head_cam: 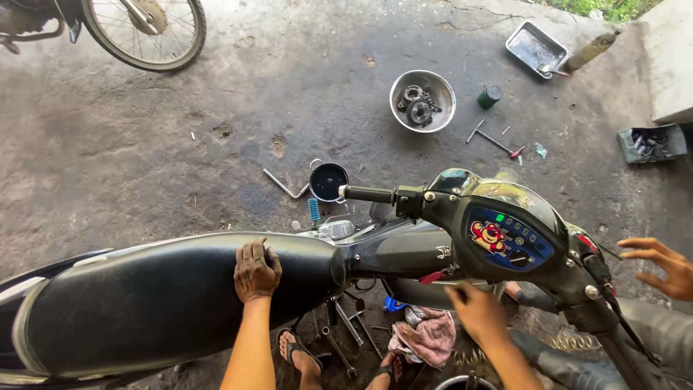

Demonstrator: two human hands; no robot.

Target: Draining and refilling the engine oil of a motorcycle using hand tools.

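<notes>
**Inspector:** Start with the largest item.

**Assistant:** The motorbike [404,253] lies across the view on the concrete floor [144,144]. Its black seat [144,296] is at the left, and its handlebar [368,194] and dash [509,242] at the right.

**Inspector:** The hands?

**Assistant:** The left hand [255,271] is pressed down on the front of the seat with its fingers curled over the top edge. The right hand [478,310] reaches in under the dash, by a red part at the steering neck. I cannot tell whether it pinches anything, because the fingertips are hidden. A second person's hand [660,266], fingers spread, is held near the right bar end.

**Inspector:** Judgement on the step?

**Assistant:** It appears to be work at the neck while the bike is steadied. The seat hand should keep firm downward pressure. The reaching hand should stay clear of the cables by the fork, and the other person should hold the bars from swinging.

**Inspector:** Smaller items?

**Assistant:** A steel bowl [422,100] of parts sits well beyond the bike, with a tray [535,48] farther off. A black cup [328,181] is just past the handlebar. A rag [426,336] lies under the frame, wrenches [346,339] rest beside the sandalled feet [299,354], and an L-shaped key [283,185] is near the cup.

**Inspector:** Hazard?

**Assistant:** In my view, the loose tools underfoot are the hazard.
</notes>
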